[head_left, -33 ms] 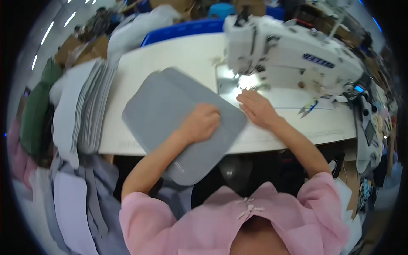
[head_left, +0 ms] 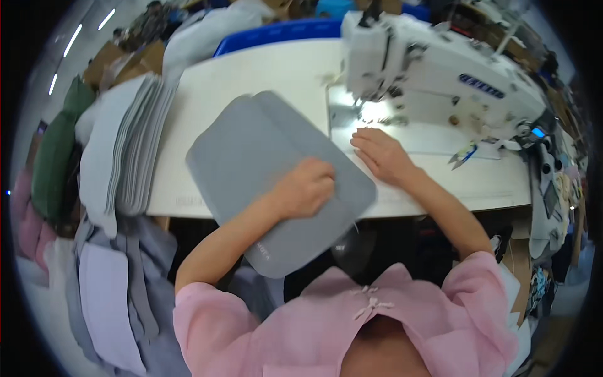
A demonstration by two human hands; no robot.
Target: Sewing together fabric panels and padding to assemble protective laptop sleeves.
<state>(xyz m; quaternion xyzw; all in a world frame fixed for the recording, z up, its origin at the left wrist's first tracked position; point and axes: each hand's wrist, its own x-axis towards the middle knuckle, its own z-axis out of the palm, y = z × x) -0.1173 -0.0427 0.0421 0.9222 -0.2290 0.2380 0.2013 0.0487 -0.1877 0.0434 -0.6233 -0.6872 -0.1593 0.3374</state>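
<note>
My left hand (head_left: 306, 187), fingers curled, grips a grey padded fabric piece (head_left: 251, 151) with rounded corners that lies askew on the white table (head_left: 210, 75) and overhangs the front edge. My right hand (head_left: 383, 154) has its fingers extended, just off the piece's right edge, below the needle area of a white sewing machine (head_left: 502, 110). Its metal bed plate (head_left: 342, 110) lies beside my fingertips. Blue-handled thread snips (head_left: 463, 154) rest at the right.
A tall stack of pale grey cut pieces (head_left: 110, 151) sits at the table's left end, above draped grey fabric (head_left: 107, 283). A blue bin (head_left: 276, 34) stands behind the table. Green fabric bundles (head_left: 53, 169) and cardboard boxes (head_left: 107, 60) are farther left and behind.
The view has shifted, so the table and machine appear higher. My left hand and the grey piece have slid slightly toward me, away from the table's back.
</note>
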